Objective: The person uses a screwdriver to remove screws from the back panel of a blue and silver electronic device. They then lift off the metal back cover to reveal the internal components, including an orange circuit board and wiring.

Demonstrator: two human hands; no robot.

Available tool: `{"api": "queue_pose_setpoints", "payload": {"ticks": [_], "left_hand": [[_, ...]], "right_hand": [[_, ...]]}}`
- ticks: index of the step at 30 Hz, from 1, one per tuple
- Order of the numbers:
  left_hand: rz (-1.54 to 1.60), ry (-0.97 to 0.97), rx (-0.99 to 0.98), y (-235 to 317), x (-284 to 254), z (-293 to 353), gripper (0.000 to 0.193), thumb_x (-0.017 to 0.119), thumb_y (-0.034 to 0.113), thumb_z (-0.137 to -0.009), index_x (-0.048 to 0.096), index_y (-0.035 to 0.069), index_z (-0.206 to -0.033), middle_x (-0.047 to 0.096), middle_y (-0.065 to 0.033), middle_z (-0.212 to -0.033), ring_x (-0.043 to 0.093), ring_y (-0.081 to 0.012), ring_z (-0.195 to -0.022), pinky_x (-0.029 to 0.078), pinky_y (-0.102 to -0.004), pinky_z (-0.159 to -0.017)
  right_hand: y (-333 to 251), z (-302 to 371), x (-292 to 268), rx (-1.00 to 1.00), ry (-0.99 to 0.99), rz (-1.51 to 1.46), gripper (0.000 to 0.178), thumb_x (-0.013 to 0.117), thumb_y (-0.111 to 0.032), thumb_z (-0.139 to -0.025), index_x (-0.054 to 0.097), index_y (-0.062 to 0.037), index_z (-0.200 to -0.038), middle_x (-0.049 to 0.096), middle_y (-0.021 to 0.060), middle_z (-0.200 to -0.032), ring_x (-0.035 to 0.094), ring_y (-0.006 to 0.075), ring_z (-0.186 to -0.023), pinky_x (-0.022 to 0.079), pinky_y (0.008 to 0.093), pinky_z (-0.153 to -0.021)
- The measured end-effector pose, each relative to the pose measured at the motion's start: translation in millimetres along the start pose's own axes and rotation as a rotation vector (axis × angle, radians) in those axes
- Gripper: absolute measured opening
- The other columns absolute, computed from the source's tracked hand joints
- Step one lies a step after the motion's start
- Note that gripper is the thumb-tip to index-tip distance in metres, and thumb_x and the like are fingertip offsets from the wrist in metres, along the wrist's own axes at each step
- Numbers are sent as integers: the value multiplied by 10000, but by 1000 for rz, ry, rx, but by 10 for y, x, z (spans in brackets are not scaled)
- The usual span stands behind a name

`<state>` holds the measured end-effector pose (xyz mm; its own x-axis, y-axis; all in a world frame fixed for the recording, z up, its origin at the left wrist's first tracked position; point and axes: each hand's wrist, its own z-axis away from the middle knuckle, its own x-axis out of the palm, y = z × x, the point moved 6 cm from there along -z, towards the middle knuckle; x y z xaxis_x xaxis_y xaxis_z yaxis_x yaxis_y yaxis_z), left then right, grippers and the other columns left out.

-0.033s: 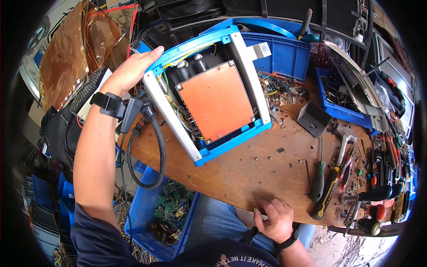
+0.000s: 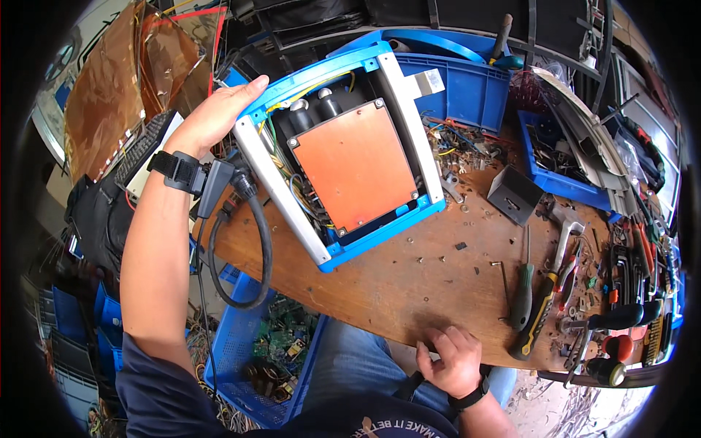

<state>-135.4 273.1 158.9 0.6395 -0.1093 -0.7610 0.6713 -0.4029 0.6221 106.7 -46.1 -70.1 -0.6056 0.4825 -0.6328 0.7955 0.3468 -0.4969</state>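
Observation:
My left hand (image 2: pixel 213 120) grips the upper left corner of a boxy device housing (image 2: pixel 277 196) with blue end frames and silver side rails. Its thumb lies along the blue edge; the other fingers are hidden behind. The housing stands tilted on the wooden table, its open face showing an orange-red plate (image 2: pixel 355 169) screwed at the corners, two black cylindrical parts and yellow and green wires. A thick black cable (image 2: pixel 266 252) loops beside it, below my left wrist. At the table's near edge rests my right hand (image 2: pixel 454 363), loosely curled, thumb apart from the fingers, nothing visible in it.
On the right of the table (image 2: pixel 365 299) lie a green-handled screwdriver (image 2: pixel 523 296), a hammer (image 2: pixel 558 248), a black metal bracket (image 2: pixel 515 196) and several hand tools. Blue crates (image 2: pixel 467 91) stand behind. A blue basket (image 2: pixel 237 339) of circuit boards sits below the near left edge.

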Motion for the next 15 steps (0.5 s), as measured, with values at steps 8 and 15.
{"api": "queue_pose_setpoints", "payload": {"ticks": [8, 15], "left_hand": [[-4, -8, -33, 58, 23, 23, 671, 497, 608, -929, 654, 17, -1206, 678, -98, -1096, 586, -157, -1052, 395, -296, -985], [-28, 16, -21, -31, -14, -34, 688, 515, 632, -906, 680, 11, -1151, 686, -107, -1052, 590, -160, -1031, 404, -291, -961]], "right_hand": [[12, 2, 17, -11, -4, 10, 186, 731, -137, -700, 636, -59, -839, 555, 79, -699, 561, 273, -590, 476, 367, -526], [10, 8, 25, -5, -22, -7, 179, 725, -127, -705, 637, -55, -842, 562, 90, -705, 567, 291, -599, 475, 376, -528]]}}
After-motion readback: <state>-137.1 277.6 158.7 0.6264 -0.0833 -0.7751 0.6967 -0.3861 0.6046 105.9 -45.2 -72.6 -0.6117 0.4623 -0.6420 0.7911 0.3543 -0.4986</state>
